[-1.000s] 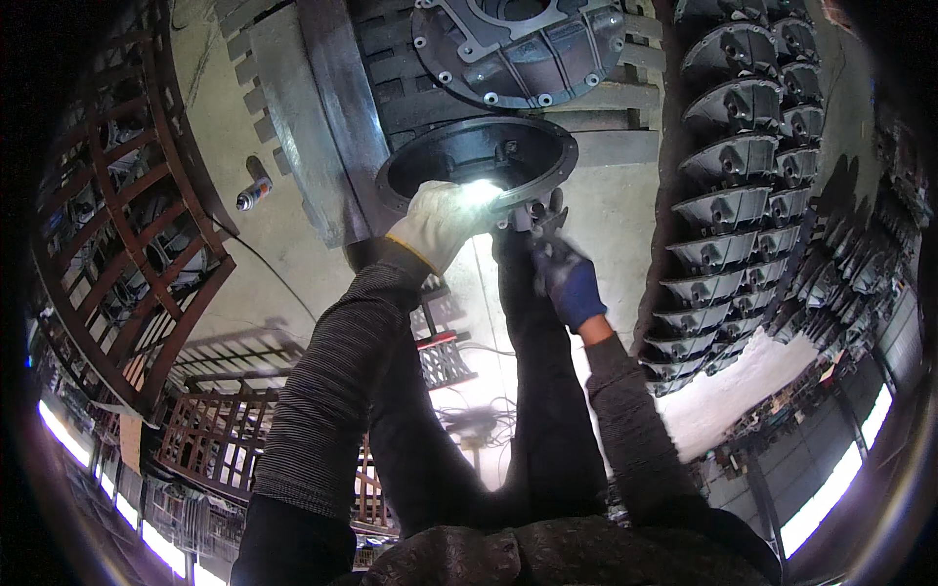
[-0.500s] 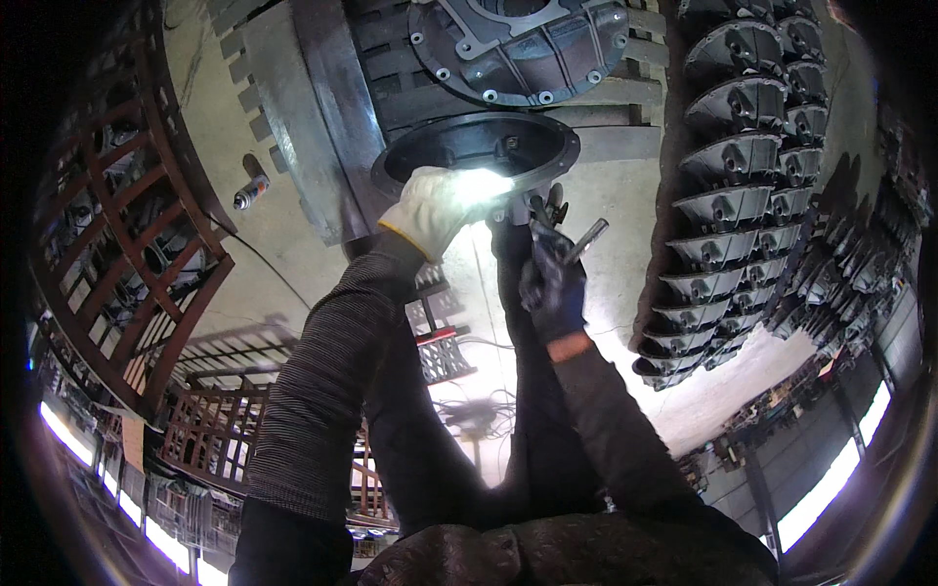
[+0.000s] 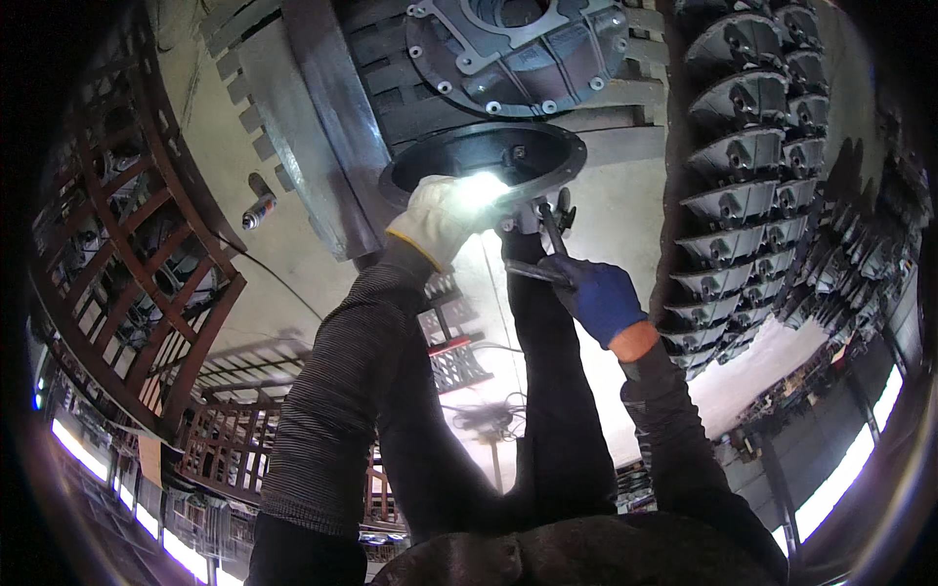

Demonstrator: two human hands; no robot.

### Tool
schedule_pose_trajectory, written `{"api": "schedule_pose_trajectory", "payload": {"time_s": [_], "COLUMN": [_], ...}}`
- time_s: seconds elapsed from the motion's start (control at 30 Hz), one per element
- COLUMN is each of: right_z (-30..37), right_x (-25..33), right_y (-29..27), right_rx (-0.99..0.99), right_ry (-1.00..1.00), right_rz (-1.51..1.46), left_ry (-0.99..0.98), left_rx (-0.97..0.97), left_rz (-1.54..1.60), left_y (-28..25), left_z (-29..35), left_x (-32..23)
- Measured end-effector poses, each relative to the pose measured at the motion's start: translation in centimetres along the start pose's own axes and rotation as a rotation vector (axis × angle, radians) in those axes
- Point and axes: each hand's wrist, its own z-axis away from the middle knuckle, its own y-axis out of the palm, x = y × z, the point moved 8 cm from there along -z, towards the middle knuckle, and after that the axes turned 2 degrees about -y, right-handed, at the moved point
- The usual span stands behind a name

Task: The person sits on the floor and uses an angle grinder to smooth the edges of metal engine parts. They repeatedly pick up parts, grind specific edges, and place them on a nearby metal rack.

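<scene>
Grasping with the white-gloved left hand (image 3: 433, 219), fingertips lost in glare, the near rim of a dark round casing (image 3: 459, 156) just ahead; clenching the blue-gloved right hand (image 3: 600, 299) around a metal bar tool (image 3: 533, 272), with its shaft angled up toward the casing; facing a bigger metal casing (image 3: 523, 70) beyond both hands, with stacked metal parts (image 3: 738, 158) right of the right hand

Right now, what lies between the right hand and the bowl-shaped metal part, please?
In the head view, the shaft of a dark T-shaped tool lies between the right hand and the bowl-shaped metal part.
</scene>
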Motion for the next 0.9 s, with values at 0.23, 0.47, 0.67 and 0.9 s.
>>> {"api": "schedule_pose_trajectory", "payload": {"time_s": [0.23,0.47,0.67,0.9], "right_z": [0.5,0.3,3.5,-8.3], "right_x": [-0.9,2.6,-3.9,-29.7], "right_y": [3.9,3.4,-5.2,-2.4], "right_rx": [-0.125,-0.405,-0.33,-0.846], "right_ry": [0.666,0.531,0.298,0.581], "right_rz": [-1.102,-1.561,-0.813,-1.093], "left_ry": [-0.042,-0.057,-0.066,-0.021], "left_rx": [0.028,0.093,0.172,0.03], "left_rz": [-0.002,-0.032,-0.046,-0.006], "left_y": [-0.6,-1.3,-1.2,-3.0], "left_z": [0.3,-1.4,-2.7,-4.3], "left_x": [1.3,2.2,0.2,-3.0]}}
